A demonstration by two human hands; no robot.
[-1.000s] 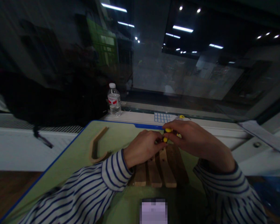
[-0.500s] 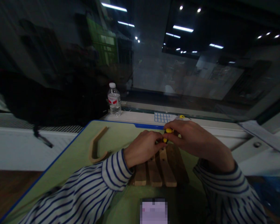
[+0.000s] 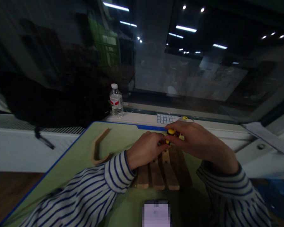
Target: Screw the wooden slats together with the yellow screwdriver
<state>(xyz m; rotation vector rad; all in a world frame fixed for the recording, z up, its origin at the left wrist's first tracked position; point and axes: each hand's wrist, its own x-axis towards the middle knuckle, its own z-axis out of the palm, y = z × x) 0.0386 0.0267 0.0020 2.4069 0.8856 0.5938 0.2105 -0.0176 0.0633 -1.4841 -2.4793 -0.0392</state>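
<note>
My right hand (image 3: 189, 135) is closed around a small yellow-and-black tool (image 3: 171, 131), which looks like a stubby screwdriver. Its lower end is hidden between my fingers. Close beside it, my left hand (image 3: 148, 148) is pinched, its fingertips meeting the lower part of the tool; what they grip is hidden. Under both hands lies a wooden piece with several parallel slats (image 3: 158, 176); small dark holes show near their upper ends. A curved strip of wood (image 3: 94, 149) rests to the left of my left hand.
The green tabletop (image 3: 118, 128) has a blue edge and meets a white windowsill. A water bottle (image 3: 116, 102) and a blue-gridded sheet (image 3: 164, 118) are on the sill. A pixelated phone-like rectangle (image 3: 156, 214) lies near me. A black bag (image 3: 61, 104) is at left.
My right fingers have shifted slightly around the yellow-and-black tool, and more yellow shows behind them. The left hand and the wooden pieces look nearly unchanged.
</note>
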